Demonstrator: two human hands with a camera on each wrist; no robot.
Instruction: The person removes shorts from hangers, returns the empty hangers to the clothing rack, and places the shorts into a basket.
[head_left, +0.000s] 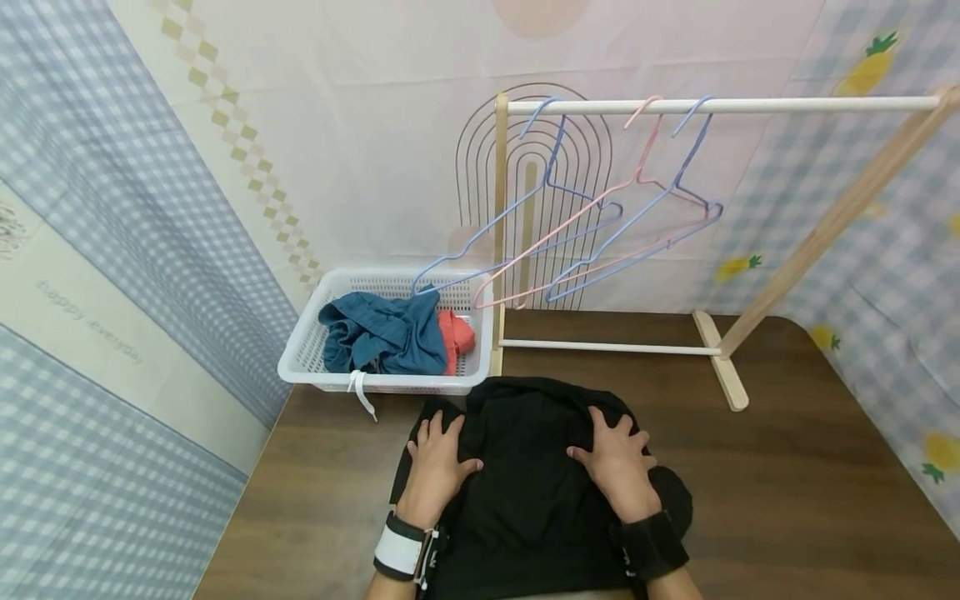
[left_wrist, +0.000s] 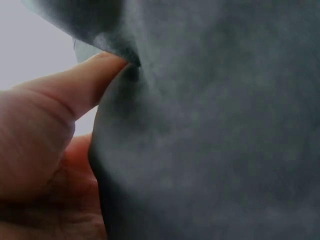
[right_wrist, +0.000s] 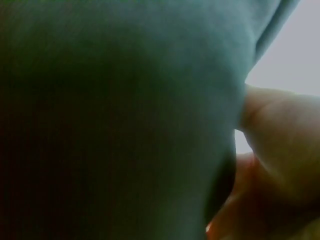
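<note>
Both flat, open hands, left hand (head_left: 435,458) and right hand (head_left: 617,458), press the black garment (head_left: 528,483) on the counter (head_left: 787,483), smoothing it; I think a hanger (head_left: 600,225) at 12 o'clock comes next.

The black cloth (head_left: 536,467) looks soft and matt, the table (head_left: 787,492) is dark smooth wood, the basket (head_left: 390,382) is white plastic, and the rack (head_left: 825,225) is pale wood.

3 hangers (head_left: 600,225), 1 basket (head_left: 315,346), 2 hands (head_left: 435,467).
</note>
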